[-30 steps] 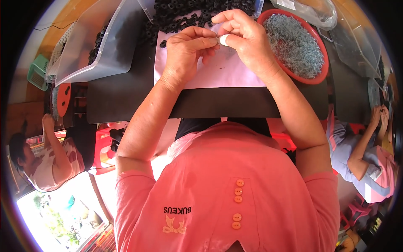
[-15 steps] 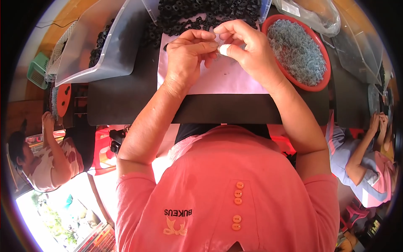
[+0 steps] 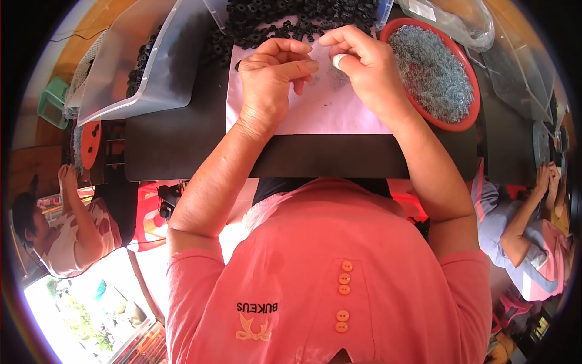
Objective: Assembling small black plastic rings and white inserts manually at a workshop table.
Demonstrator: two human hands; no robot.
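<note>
Above the white sheet (image 3: 327,115), my left hand (image 3: 270,76) has its thumb pressed against the curled fingers. Whatever they pinch is too small or hidden to name. My right hand (image 3: 371,70) hovers just to its right, a small gap between the two. Its index finger and thumb are apart, and nothing shows between them. A white wrap (image 3: 338,59) covers the right thumb's tip. Small, thin, clear or metallic pieces (image 3: 337,77) lie on the sheet beneath the right hand, blurred. Small black parts (image 3: 291,27) are heaped beyond both hands.
At right, an orange-red basin (image 3: 475,91) holds many small silvery, coil-like pieces (image 3: 430,70). A translucent bin (image 3: 173,73) with black parts stands left on the dark table (image 3: 200,142). A clear plastic bag (image 3: 461,21) lies far right. Other people sit at both sides.
My right hand has drawn away to the right from my left hand, where their fingertips had met. The left hand has stayed nearly in place.
</note>
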